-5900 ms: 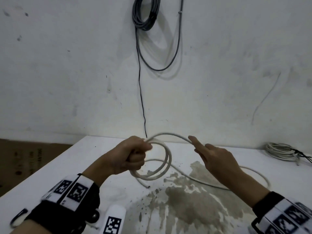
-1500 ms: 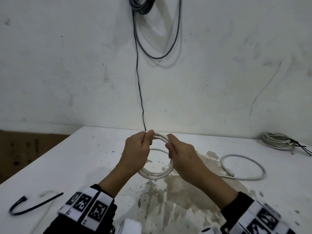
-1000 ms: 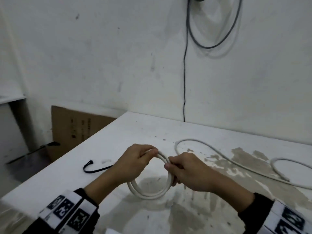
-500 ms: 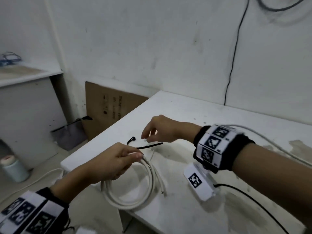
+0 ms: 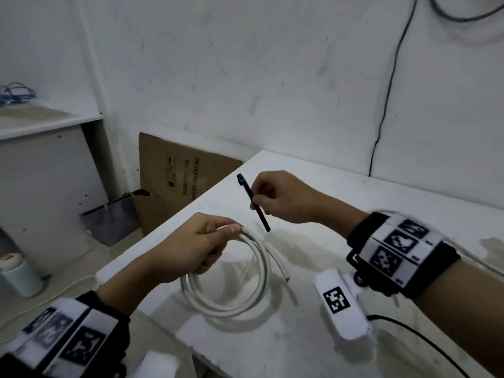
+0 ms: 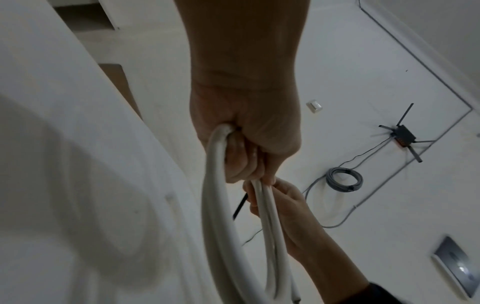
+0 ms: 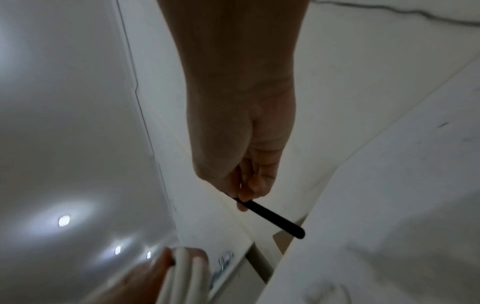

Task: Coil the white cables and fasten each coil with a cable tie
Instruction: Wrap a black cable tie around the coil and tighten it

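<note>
A coil of white cable hangs from my left hand, which grips its top strands above the left corner of the white table. The coil's loose end sticks out to the right. In the left wrist view my left hand is curled round the white cable. My right hand pinches a black cable tie in the air just above and right of the coil, head end up. The right wrist view shows the cable tie jutting from my right hand.
A cardboard sheet leans on the wall left of the table, with a grey bag beside it. A white cabinet stands at far left. Another white cable runs along the table at right. A black cord hangs down the wall.
My right hand has picked the black cable tie up off the table and lifted it. The left hand keeps hold of the coil.
</note>
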Motion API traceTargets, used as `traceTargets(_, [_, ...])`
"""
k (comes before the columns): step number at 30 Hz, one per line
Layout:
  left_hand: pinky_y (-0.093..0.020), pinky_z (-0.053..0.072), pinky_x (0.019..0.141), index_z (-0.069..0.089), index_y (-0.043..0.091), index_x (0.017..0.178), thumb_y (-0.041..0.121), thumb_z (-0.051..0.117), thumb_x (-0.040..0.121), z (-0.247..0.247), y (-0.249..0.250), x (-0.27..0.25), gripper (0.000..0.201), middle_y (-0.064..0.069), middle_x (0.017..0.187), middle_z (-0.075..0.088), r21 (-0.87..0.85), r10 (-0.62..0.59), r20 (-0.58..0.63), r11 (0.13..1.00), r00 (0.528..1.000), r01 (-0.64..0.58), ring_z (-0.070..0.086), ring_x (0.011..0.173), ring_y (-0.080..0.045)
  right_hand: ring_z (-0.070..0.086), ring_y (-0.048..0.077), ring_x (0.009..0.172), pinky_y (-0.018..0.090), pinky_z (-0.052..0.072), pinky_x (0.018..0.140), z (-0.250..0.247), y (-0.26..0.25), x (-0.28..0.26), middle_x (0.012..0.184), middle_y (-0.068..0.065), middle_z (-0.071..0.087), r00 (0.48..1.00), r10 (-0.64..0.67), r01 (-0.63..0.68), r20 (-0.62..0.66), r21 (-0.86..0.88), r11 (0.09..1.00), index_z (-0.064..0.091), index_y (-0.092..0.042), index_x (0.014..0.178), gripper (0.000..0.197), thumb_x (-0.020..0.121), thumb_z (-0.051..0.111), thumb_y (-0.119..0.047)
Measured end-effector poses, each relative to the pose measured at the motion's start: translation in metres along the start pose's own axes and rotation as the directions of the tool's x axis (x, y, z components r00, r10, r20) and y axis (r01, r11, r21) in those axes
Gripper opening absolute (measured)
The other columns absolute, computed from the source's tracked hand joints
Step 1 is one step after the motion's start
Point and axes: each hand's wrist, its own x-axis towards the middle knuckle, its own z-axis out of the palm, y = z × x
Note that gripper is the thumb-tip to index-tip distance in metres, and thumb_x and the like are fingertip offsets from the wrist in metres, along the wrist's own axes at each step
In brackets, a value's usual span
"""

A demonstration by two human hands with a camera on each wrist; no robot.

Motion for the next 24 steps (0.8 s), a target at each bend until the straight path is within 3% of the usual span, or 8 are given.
traceTargets(4, [-0.014,0.020,0.035,0.066,0.008,0.088,0.018,0.044,0.096,0.031,0.018,0.025,0.025,0.006,0.047,0.026,-0.049,0.077,0.027,0.996,0.997,-0.075,0.020,0.039,-0.007,0.058,0.018,0.063,0.027,0.052,0.061,-0.035,0.013,-0.038,0.076,0.009,0.064,0.986,0.107,-0.060,-0.125,0.330,0.942,0.058,-0.004,0.093,0.009,0.091,0.049,-0.002])
traceTargets(6, [-0.014,0.021,0.034,0.066,0.008,0.090,0.017,0.044,0.097,0.052,0.027,0.039,0.024,0.007,0.044,0.028,-0.044,0.112,0.052,0.993,0.992,-0.110,0.021,0.036,-0.006,0.059,0.019,0.062,0.028,0.054,0.061,-0.047,0.023,-0.059,0.071,0.008,0.061,0.975,0.108,-0.039,-0.194,0.332,0.942,0.062,-0.002,0.088,0.012,0.091,0.056,-0.012])
traceTargets(9, [-0.013,0.022,0.034,0.067,0.006,0.092,0.017,0.044,0.098,0.085,0.040,0.058,0.025,0.008,0.043,0.029,-0.040,0.154,0.103,0.988,0.983,-0.150,0.023,0.035,-0.006,0.061,0.021,0.063,0.031,0.055,0.063,-0.064,0.040,-0.091,0.071,0.009,0.064,0.962,0.138,-0.078,-0.236,0.248,0.966,0.067,-0.005,0.083,0.018,0.093,0.054,-0.013])
traceTargets(12, [-0.013,0.021,0.035,0.064,-0.002,0.096,0.016,0.044,0.098,0.116,0.052,0.073,0.028,0.009,0.044,0.028,-0.046,0.183,0.141,0.983,0.973,-0.178,0.022,0.035,-0.007,0.064,0.010,0.064,0.024,0.053,0.063,-0.082,0.061,-0.123,0.076,0.004,0.068,0.939,0.209,-0.158,-0.274,0.197,0.968,0.059,-0.015,0.098,0.011,0.092,0.053,-0.008])
traceTargets(14, [-0.014,0.020,0.036,0.066,0.000,0.095,0.016,0.044,0.098,0.136,0.059,0.083,0.027,0.007,0.046,0.026,-0.081,0.203,0.149,0.978,0.968,-0.193,0.020,0.036,-0.007,0.063,0.010,0.060,0.025,0.054,0.063,-0.094,0.074,-0.144,0.079,0.001,0.065,0.903,0.272,-0.210,-0.334,0.209,0.955,0.053,-0.017,0.099,0.018,0.087,0.061,-0.005])
traceTargets(17, [-0.015,0.018,0.036,0.067,0.003,0.092,0.016,0.044,0.098,0.168,0.068,0.094,0.027,0.003,0.047,0.024,-0.106,0.245,0.144,0.967,0.959,-0.231,0.019,0.036,-0.008,0.066,0.016,0.056,0.026,0.056,0.061,-0.109,0.086,-0.173,0.074,0.009,0.066,0.808,0.346,-0.237,-0.476,0.275,0.932,0.055,-0.005,0.084,0.018,0.078,0.072,-0.004])
traceTargets(20, [-0.016,0.018,0.038,0.068,0.005,0.089,0.016,0.044,0.098,0.202,0.073,0.103,0.027,0.003,0.045,0.025,-0.105,0.289,0.114,0.955,0.951,-0.278,0.019,0.037,-0.010,0.064,0.016,0.049,0.026,0.051,0.049,-0.115,0.091,-0.193,0.067,0.009,0.066,0.738,0.427,-0.261,-0.523,0.361,0.895,0.055,-0.004,0.078,0.017,0.089,0.062,-0.014])
traceTargets(24, [-0.019,0.024,0.040,0.072,0.021,0.085,0.018,0.045,0.098,0.247,0.078,0.109,0.030,0.005,0.041,0.031,-0.119,0.368,-0.004,0.923,0.930,-0.366,0.025,0.037,-0.012,0.052,0.025,0.040,0.025,0.042,0.040,-0.110,0.094,-0.207,0.062,0.017,0.058,0.693,0.510,-0.276,-0.509,0.467,0.840,0.051,0.002,0.086,0.037,0.101,0.034,-0.027])
